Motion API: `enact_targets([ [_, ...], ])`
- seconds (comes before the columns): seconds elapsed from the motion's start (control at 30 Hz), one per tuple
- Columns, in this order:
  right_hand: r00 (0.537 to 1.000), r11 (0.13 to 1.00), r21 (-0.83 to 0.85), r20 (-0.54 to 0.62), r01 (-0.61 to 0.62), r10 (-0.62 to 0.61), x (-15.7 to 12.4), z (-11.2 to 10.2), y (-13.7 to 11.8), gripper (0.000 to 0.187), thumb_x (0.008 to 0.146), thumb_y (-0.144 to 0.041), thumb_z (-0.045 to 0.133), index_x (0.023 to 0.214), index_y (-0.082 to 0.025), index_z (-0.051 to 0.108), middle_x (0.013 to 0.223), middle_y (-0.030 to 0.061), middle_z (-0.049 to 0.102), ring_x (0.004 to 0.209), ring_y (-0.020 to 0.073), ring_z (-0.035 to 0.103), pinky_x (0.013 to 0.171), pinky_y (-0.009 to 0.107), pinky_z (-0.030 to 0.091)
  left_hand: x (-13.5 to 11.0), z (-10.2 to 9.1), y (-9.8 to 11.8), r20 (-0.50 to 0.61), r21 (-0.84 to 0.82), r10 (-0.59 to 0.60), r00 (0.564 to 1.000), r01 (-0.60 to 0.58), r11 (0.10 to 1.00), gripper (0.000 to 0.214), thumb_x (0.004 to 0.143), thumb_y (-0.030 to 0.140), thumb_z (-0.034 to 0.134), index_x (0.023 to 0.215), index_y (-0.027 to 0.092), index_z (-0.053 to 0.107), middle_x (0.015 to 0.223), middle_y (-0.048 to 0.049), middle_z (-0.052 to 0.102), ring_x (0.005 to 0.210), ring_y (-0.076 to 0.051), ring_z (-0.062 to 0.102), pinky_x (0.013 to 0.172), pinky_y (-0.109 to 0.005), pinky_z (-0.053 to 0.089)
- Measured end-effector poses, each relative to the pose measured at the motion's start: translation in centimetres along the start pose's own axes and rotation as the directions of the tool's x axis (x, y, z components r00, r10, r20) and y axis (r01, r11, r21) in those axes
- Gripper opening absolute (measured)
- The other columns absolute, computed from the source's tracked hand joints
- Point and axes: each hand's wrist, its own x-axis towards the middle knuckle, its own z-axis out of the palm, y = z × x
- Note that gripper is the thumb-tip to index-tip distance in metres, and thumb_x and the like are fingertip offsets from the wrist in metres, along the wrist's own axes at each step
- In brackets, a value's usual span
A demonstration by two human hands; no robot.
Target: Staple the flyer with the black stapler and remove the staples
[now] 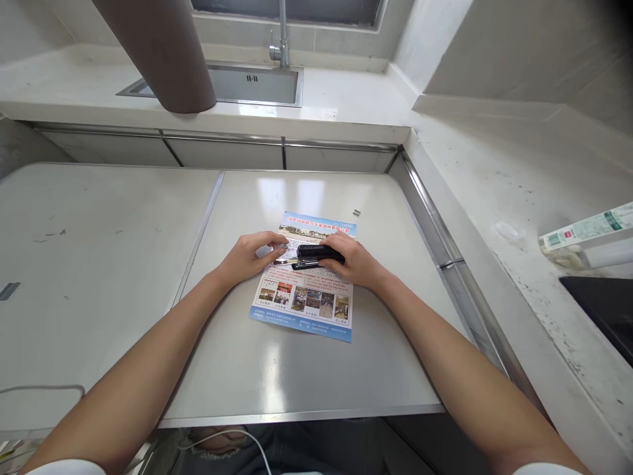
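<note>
A black stapler lies over a printed leaflet on the white table. My right hand is wrapped round the stapler's right end. A thin metal part sticks out of the stapler's left end. My left hand is beside that end, with thumb and forefinger brought together near the metal part. What lies between those fingertips is too small to make out. Beyond the leaflet's upper right corner lies a small silvery piece, which looks like a strip of staples.
The white folding table has a seam left of the leaflet. Behind it are a counter with a sink, a tap and a brown pipe. On the right counter lies a green-and-white carton. A white cable hangs below the front edge.
</note>
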Motion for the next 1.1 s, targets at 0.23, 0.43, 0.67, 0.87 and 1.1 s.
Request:
enact_targets([
  [0.23, 1.000, 1.000, 0.001, 0.009, -0.008, 0.008, 0.02, -0.04, -0.09, 0.020, 0.100, -0.033, 0.067, 0.116, -0.023, 0.062, 0.107, 0.0102, 0.072, 0.100, 0.0293, 0.063, 0.088, 0.046, 0.052, 0.00, 0.01, -0.16, 0.007, 0.001, 0.010, 1.000, -0.010, 1.000, 0.022, 0.100, 0.037, 0.066, 0.110, 0.019, 0.075, 0.100, -0.0044, 0.081, 0.084, -0.016, 0.074, 0.080, -0.026, 0.059],
  [0.43, 1.000, 1.000, 0.007, 0.009, -0.015, 0.015, 0.05, -0.08, -0.22, 0.019, 0.100, -0.034, 0.066, 0.115, -0.023, 0.063, 0.107, 0.0102, 0.073, 0.101, 0.0295, 0.063, 0.088, 0.046, 0.052, 0.01, 0.01, -0.20, 0.005, 0.002, 0.017, 1.000, -0.017, 1.000, 0.021, 0.100, 0.035, 0.066, 0.110, 0.019, 0.075, 0.099, -0.0034, 0.080, 0.082, -0.015, 0.073, 0.081, -0.025, 0.058],
  [0.67, 1.000, 1.000, 0.007, 0.016, -0.019, 0.019, 0.05, -0.16, -0.29, 0.019, 0.100, -0.032, 0.066, 0.115, -0.022, 0.062, 0.107, 0.0106, 0.072, 0.101, 0.0293, 0.062, 0.088, 0.046, 0.052, -0.01, -0.03, -0.06, 0.017, 0.001, -0.029, 0.999, 0.029, 1.000, 0.024, 0.100, 0.039, 0.065, 0.110, 0.020, 0.076, 0.099, -0.0041, 0.081, 0.083, -0.016, 0.073, 0.078, -0.026, 0.059],
  [0.87, 1.000, 1.000, 0.009, 0.019, -0.018, 0.018, 0.06, -0.19, -0.34, 0.018, 0.100, -0.034, 0.065, 0.115, -0.023, 0.062, 0.107, 0.0105, 0.072, 0.100, 0.0295, 0.062, 0.088, 0.047, 0.052, -0.02, -0.02, -0.03, 0.012, 0.000, -0.008, 1.000, 0.008, 1.000, 0.021, 0.100, 0.036, 0.066, 0.110, 0.021, 0.076, 0.098, -0.0029, 0.080, 0.083, -0.016, 0.073, 0.079, -0.026, 0.058],
  [1.1, 1.000, 1.000, 0.006, 0.015, -0.015, 0.015, 0.02, -0.09, -0.23, 0.019, 0.100, -0.034, 0.065, 0.115, -0.022, 0.062, 0.107, 0.0104, 0.072, 0.100, 0.0292, 0.061, 0.088, 0.046, 0.052, 0.03, 0.03, -0.15, 0.009, -0.013, 0.013, 1.000, -0.013, 1.000, 0.021, 0.100, 0.036, 0.066, 0.109, 0.020, 0.076, 0.097, -0.0028, 0.080, 0.082, -0.015, 0.074, 0.078, -0.025, 0.057],
])
